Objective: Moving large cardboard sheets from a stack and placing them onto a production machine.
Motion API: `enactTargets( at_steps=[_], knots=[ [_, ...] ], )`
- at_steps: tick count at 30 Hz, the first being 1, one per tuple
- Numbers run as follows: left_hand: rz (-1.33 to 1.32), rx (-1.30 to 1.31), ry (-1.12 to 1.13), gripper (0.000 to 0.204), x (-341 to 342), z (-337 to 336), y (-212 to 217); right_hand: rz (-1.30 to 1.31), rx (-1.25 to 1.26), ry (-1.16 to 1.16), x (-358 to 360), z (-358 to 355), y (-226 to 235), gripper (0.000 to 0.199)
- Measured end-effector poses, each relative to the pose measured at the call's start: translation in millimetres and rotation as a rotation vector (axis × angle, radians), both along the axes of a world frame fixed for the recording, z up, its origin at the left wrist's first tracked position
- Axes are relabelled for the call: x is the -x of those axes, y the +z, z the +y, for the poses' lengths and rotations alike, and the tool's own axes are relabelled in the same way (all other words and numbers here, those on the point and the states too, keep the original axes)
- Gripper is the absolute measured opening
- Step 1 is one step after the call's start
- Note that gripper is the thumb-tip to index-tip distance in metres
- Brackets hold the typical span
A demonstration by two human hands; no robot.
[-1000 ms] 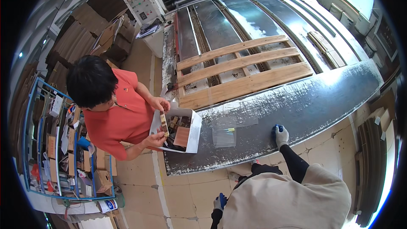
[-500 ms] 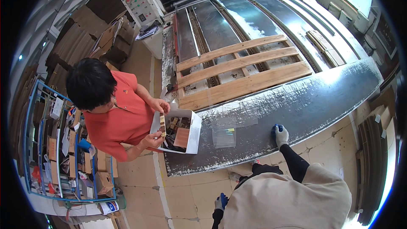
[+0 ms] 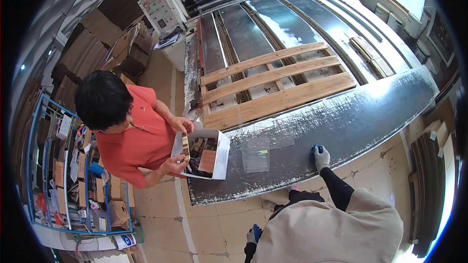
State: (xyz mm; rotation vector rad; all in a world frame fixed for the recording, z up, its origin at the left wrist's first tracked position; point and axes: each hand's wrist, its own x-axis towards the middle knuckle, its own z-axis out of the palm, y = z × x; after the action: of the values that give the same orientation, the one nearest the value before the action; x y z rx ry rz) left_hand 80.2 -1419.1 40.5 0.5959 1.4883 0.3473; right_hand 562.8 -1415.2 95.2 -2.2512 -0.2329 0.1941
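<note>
My right hand [image 3: 321,157], in a pale glove with blue on it, rested flat on the grey metal tabletop [image 3: 370,117], fingers spread, holding nothing. My left hand [image 3: 253,234] hung low by my side, also gloved; I could not tell whether it was open or closed. Nearest thing was the clear plastic bags [image 3: 256,159], lying flat on the tabletop just left of my right hand, not touching it. I judged them very light, limp and slippery, prone to cling to the metal, so best pinched at a free edge or corner rather than pressed from above. Farther left of my right hand a co-worker in an orange shirt [image 3: 141,141] held a white carton [image 3: 214,158] of small boxes at the tabletop's end. Beyond my right hand lay a wooden pallet [image 3: 273,85]
</note>
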Motion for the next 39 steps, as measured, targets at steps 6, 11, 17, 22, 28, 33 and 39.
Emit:
enactTargets(
  at_steps=[6,11,17,22,28,33,39],
  knots=[
    [0.040,0.023,-0.098,0.036,-4.2,5.6,11.8,-0.063,-0.041,-0.025,0.9,-2.4,-3.1,0.024],
    [0.052,0.012,-0.040,0.036,-0.2,2.8,10.6,0.031,-0.032,-0.003,2.3,0.7,-2.7,0.024],
    [0.039,0.045,-0.049,0.035,1.3,7.3,2.5,-0.066,-0.029,-0.023,1.3,-0.1,-11.4,0.025],
    [0.036,0.075,-0.047,0.034,-4.5,8.4,9.8,-0.032,-0.009,-0.030,-0.3,-1.6,-8.7,0.026],
    [-0.073,0.133,0.118,0.029,8.2,8.6,-26.7,-0.019,0.008,-0.018,0.3,-0.9,-8.8,0.025],
    [-0.025,0.116,0.062,0.027,4.1,11.4,-22.1,-0.019,-0.023,-0.030,0.5,-3.5,-6.1,0.024],
    [-0.033,0.102,0.068,0.031,11.1,4.7,-23.2,0.003,0.009,-0.025,6.6,1.8,8.5,0.024]
  ],
)
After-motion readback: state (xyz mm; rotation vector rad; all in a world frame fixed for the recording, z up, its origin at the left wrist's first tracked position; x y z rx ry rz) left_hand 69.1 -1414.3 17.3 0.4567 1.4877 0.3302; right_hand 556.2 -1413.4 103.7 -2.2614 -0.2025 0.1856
